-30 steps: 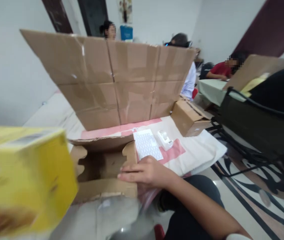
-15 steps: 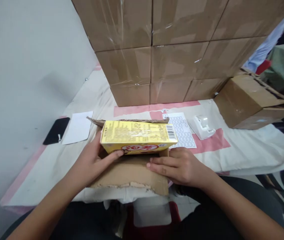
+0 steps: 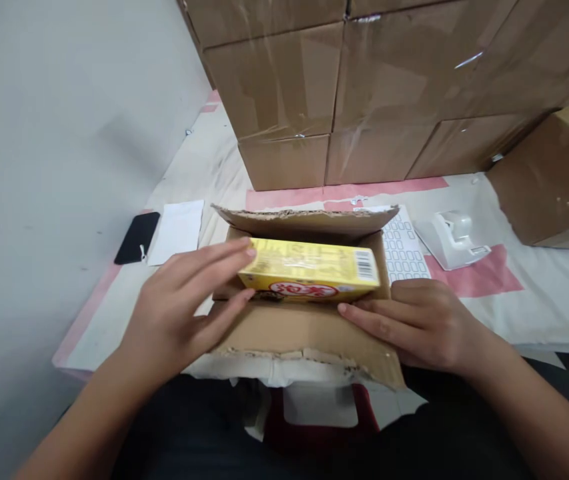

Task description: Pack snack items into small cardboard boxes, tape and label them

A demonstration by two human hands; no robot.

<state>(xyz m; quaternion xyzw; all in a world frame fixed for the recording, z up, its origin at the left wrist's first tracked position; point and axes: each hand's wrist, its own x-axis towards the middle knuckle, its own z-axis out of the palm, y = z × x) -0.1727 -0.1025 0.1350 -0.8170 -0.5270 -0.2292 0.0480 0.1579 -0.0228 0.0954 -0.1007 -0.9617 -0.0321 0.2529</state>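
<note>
A yellow product box (image 3: pixel 309 269) with a barcode lies on its side in the mouth of an open brown carton (image 3: pixel 309 223), half sunk inside. My left hand (image 3: pixel 179 307) has its fingers stretched out, with fingertips resting on the yellow box's left end. My right hand (image 3: pixel 417 323) lies flat on the carton's near flap (image 3: pixel 304 333), fingers extended and pressing it down beside the yellow box's right end.
A wall of stacked, taped cartons (image 3: pixel 379 87) stands behind. Another carton (image 3: pixel 554 180) sits at the right. On the cloth lie a sticker sheet (image 3: pixel 404 247), a white tape dispenser (image 3: pixel 451 237), a white paper (image 3: pixel 177 230) and a black phone (image 3: pixel 137 237). A grey wall runs along the left.
The yellow box has sunk lower into the carton. My left hand has slid from gripping its left end to touching it with extended fingers. The view has tilted further down.
</note>
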